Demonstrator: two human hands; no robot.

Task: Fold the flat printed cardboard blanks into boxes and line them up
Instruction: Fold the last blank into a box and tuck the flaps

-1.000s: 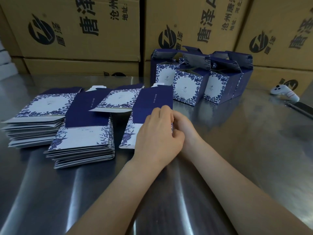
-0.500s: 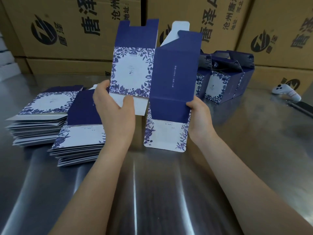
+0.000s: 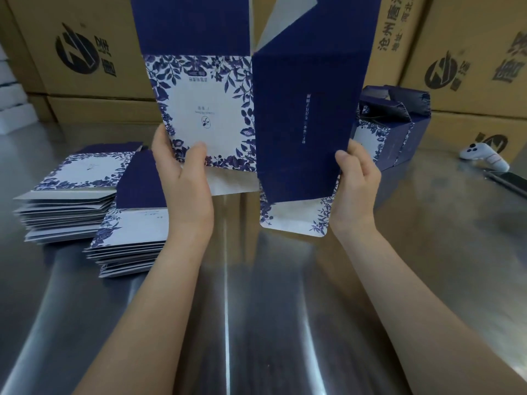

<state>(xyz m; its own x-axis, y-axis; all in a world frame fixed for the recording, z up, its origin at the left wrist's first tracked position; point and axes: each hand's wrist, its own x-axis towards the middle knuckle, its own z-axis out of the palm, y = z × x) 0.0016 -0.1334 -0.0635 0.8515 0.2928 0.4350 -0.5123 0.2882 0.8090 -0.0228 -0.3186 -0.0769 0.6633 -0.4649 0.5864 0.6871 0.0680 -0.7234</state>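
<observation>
I hold one blue-and-white floral cardboard blank [image 3: 299, 118] upright in front of me, partly opened into a sleeve, its top out of frame. My left hand [image 3: 185, 178] grips the lower edge of its white floral panel. My right hand [image 3: 356, 181] grips the lower right edge of its dark blue panel. Two stacks of flat blanks lie on the steel table at the left: a far stack [image 3: 68, 201] and a nearer stack [image 3: 131, 238]. Several folded boxes [image 3: 390, 124] stand at the back right, partly hidden by the held blank.
The steel table [image 3: 271, 323] spreads below my arms. Large brown shipping cartons [image 3: 79, 52] wall off the back. A white controller [image 3: 484, 158] and a dark phone [image 3: 510, 181] lie at the right edge. White foam blocks [image 3: 11, 109] sit at far left.
Both hands picked a blank up off the table, raised it upright and spread its panels. It now sits higher and closer to the camera than half a second ago.
</observation>
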